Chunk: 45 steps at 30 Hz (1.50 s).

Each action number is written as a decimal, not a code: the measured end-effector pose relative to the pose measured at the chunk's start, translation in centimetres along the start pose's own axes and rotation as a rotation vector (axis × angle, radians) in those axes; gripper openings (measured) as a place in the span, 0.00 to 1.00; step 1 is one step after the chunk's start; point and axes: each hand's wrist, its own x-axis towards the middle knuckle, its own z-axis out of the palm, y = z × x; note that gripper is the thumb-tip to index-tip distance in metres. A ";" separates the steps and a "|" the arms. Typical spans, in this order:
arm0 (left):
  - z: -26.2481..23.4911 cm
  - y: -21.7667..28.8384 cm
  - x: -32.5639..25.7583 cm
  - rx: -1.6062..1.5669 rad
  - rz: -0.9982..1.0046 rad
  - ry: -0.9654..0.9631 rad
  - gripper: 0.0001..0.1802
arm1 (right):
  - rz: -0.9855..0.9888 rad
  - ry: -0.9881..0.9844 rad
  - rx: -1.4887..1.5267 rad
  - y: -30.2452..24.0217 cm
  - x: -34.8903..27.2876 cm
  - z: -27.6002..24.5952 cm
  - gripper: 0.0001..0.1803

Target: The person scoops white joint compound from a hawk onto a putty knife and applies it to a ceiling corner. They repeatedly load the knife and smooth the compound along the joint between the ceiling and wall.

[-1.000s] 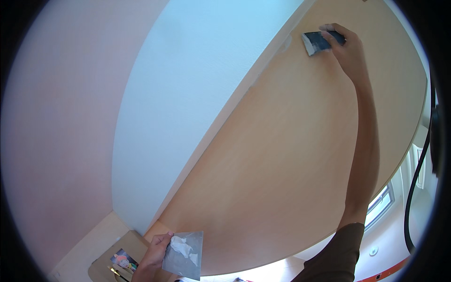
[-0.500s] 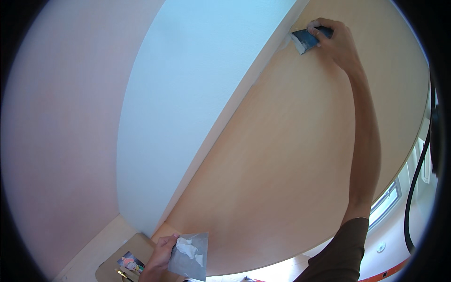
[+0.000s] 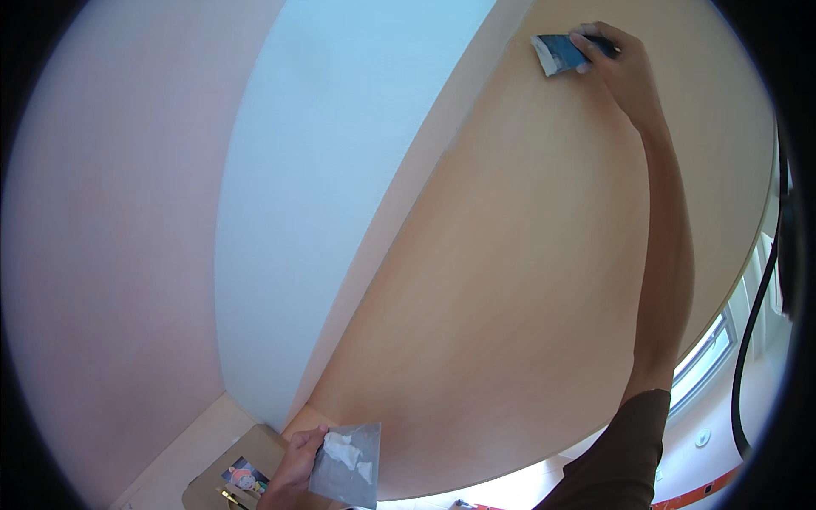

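Observation:
At the upper right, my right hand (image 3: 618,64) is closed round the dark handle of a putty knife (image 3: 561,53). White paste coats the left edge of its blue-grey blade. The blade is over the wood-coloured panel (image 3: 510,280), a little to the right of the pale edging strip (image 3: 382,212); whether it touches the panel I cannot tell. Low in the view, my left hand (image 3: 297,463) grips a flat, square grey plate (image 3: 348,489) by its left edge. Lumps of white putty (image 3: 342,450) lie on that plate.
A pale blue surface (image 3: 297,195) runs along the strip's left side, with a pinkish wall (image 3: 110,238) beyond. Below at the left, a beige box-like thing (image 3: 204,476) carries a colourful picture. A black cable (image 3: 748,340) hangs at the right, near a window (image 3: 705,357).
My right hand has drawn the putty knife away from the pale strip, slightly up and to the right. The left hand still holds the plate with its putty, almost unmoved.

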 end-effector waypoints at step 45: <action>7.4 4.5 -9.7 -0.096 0.290 0.031 0.19 | -0.178 -0.192 0.822 -19.7 -41.6 -0.3 0.20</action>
